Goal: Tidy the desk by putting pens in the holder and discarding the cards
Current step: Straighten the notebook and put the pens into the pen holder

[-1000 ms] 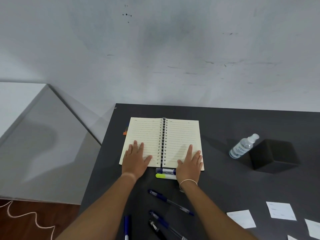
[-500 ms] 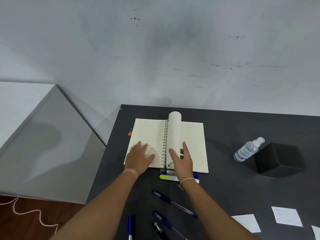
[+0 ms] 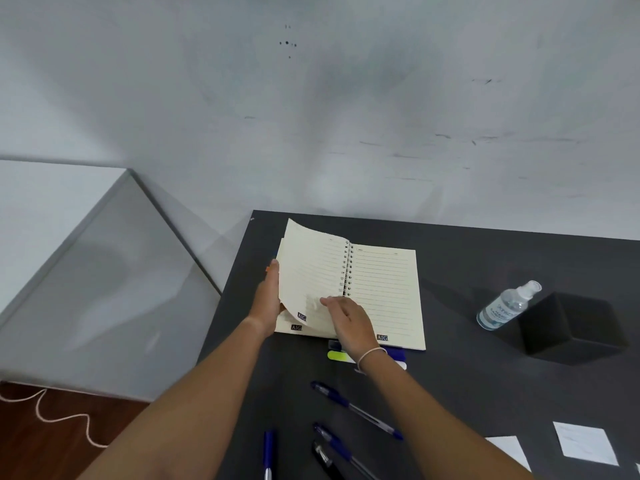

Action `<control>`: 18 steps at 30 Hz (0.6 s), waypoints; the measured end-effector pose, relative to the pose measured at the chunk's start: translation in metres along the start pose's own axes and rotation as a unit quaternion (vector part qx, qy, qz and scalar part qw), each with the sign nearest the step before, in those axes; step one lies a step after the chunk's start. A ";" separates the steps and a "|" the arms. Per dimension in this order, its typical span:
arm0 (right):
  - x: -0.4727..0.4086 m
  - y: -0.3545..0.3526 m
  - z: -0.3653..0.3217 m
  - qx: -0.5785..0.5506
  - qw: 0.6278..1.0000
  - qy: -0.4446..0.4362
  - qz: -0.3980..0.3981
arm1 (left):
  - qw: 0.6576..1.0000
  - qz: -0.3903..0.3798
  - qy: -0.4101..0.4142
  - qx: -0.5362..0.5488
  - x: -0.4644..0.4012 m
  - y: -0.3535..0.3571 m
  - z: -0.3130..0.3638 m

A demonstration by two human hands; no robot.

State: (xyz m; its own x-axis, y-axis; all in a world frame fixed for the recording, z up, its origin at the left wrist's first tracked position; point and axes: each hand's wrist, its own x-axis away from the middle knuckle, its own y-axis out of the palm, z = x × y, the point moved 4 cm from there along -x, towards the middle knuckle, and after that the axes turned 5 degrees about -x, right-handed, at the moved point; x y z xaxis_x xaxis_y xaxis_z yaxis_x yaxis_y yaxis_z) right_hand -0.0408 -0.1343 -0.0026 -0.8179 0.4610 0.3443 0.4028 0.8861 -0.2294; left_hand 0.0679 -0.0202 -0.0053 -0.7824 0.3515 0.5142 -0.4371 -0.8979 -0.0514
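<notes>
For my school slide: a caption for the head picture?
Two hands turn notebook pages; pens wait.

A scuffed white wall (image 3: 346, 98) is filling the upper frame. A dark tabletop (image 3: 485, 375) is sitting lower right, a grey surface (image 3: 104, 289) is lying left, and wooden floor (image 3: 52, 445) with a pale cord (image 3: 62, 415) is showing lower left.
</notes>
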 end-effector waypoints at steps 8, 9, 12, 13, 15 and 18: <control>-0.002 0.008 0.015 0.215 0.973 -0.077 -0.044 | 0.996 0.018 0.026 -0.089 -0.006 -0.022 0.001; -0.001 0.007 0.015 0.234 0.967 -0.087 -0.040 | 0.990 0.027 0.042 -0.129 -0.004 -0.022 0.002; 0.002 0.003 0.018 0.274 0.956 -0.102 -0.026 | 0.970 0.044 0.079 -0.226 -0.003 -0.023 0.001; 0.002 0.001 0.020 0.281 0.954 -0.102 -0.025 | 0.962 0.047 0.089 -0.253 -0.003 -0.023 -0.001; 0.002 -0.002 0.022 0.289 0.951 -0.109 -0.023 | 0.947 0.051 0.098 -0.301 -0.004 -0.024 -0.005; 0.002 -0.009 0.023 0.296 0.947 -0.122 -0.021 | 0.917 0.052 0.093 -0.384 -0.003 -0.025 -0.012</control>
State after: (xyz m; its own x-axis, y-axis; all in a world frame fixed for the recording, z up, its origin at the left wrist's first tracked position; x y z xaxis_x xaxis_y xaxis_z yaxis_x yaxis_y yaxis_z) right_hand -0.0559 -0.1424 -0.0206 -0.9276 0.3370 0.1612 0.1257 0.6878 -0.7149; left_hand 0.0753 0.0042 -0.0157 -0.8685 0.3779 0.3208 -0.4833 -0.5021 -0.7172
